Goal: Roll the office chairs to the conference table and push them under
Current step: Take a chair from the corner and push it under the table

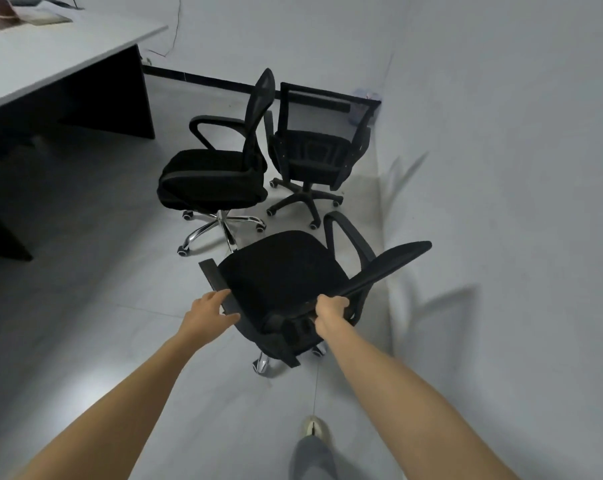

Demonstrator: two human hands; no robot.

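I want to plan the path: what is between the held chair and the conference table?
In the head view, only bare floor lies between the held chair and the conference table.

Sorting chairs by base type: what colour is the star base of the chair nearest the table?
Shiny chrome silver star base, unlike the black one beside it; the head view shows it.

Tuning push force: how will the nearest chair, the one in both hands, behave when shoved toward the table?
The nearest chair should roll easily: casters on smooth floor. It may swivel, since the left hand holds an armrest and the right hand the backrest edge. Pushed this high, it could tip slightly.
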